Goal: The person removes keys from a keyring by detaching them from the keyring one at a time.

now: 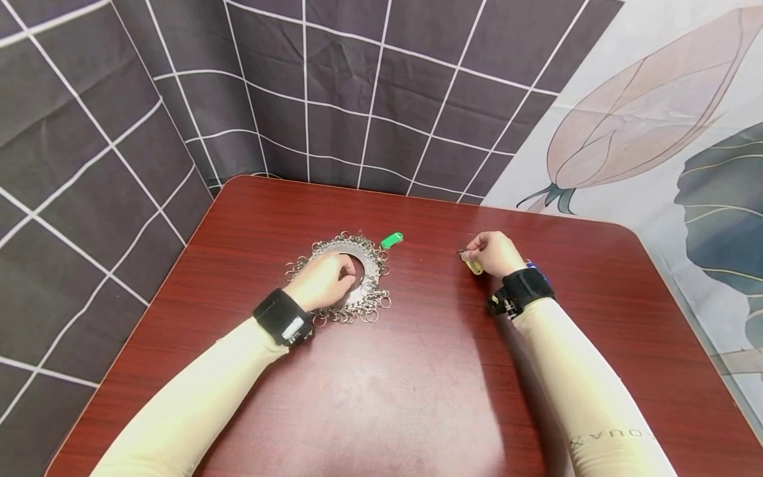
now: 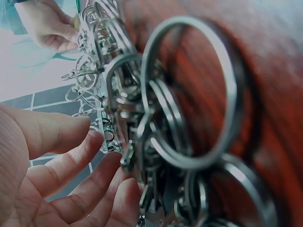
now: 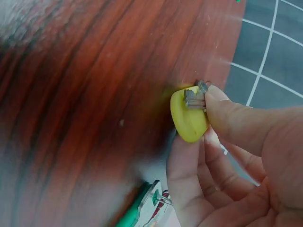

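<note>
Dark red wood-grain tabletop [image 1: 417,384] with rounded far corners, pushed up against a hanging backdrop. Toward the far left corner, a heap of silver key rings [image 1: 366,298] piled around a flat metal disc [image 1: 340,248]. Just beside the heap, on its far right side, a green key tag [image 1: 391,240] lying flat. Further right, well apart from the heap and near the far edge, a yellow key tag [image 1: 475,267] down against the wood.
</note>
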Available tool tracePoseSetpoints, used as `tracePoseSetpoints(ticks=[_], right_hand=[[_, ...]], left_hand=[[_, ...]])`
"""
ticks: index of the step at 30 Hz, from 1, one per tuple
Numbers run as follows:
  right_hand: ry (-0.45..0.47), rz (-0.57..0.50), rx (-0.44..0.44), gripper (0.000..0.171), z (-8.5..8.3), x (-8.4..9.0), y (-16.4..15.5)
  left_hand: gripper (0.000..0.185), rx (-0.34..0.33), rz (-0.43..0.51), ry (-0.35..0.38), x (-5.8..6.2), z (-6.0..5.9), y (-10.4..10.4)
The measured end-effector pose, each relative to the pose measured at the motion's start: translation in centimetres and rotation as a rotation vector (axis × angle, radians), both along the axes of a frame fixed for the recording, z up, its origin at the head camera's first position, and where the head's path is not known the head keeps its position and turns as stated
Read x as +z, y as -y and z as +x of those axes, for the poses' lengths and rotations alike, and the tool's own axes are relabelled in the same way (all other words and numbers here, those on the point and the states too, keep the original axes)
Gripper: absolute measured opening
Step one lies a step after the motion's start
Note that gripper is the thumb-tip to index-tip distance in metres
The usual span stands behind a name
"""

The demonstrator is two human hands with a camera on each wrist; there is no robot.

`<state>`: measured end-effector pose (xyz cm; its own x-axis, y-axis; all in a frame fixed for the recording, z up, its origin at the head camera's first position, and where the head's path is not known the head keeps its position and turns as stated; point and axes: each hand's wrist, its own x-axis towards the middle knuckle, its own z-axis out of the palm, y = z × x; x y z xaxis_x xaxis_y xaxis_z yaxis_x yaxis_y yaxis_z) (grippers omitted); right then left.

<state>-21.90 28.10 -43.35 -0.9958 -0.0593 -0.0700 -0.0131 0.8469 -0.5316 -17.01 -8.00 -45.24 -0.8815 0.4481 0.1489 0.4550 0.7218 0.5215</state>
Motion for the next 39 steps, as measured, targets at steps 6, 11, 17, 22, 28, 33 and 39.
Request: tracePoseSetpoints(ticks=[6,11,17,22,28,33,39], right_hand=[[-0.029,0.053,-0.017,0.015,0.2,0.3,0.6],[-0.028,0.067,-0.035,0.017,0.4,0.2,0.7],[-0.049,0.090,-0.033,0.021,0.4,0.5,1.0],[-0.098,0.066,0.017,0.024,0.3,1.1,2.5],[-0.156,0.068,0.241,0.032,-0.6,0.9,6.0],[-0.164,0.096,0.381,0.039,-1.4,0.6,9.4],[-0.198,0.178,0.479,0.043,-1.6,-0.2,12.1]], left_hand=[[0.006,0.013,-0.013,0.040,0.3,-0.1,0.1],[0.004,0.024,-0.030,0.054,0.2,-0.2,0.2],[0.008,0.024,-0.021,0.063,0.6,-0.5,0.1],[0.020,0.054,-0.017,0.036,1.4,-1.5,-0.6],[0.036,0.063,-0.053,0.026,2.7,-2.9,-2.2],[0.045,0.058,-0.110,0.004,2.6,-4.2,-3.6],[0.042,0.060,-0.214,0.011,1.3,-5.3,-5.0]])
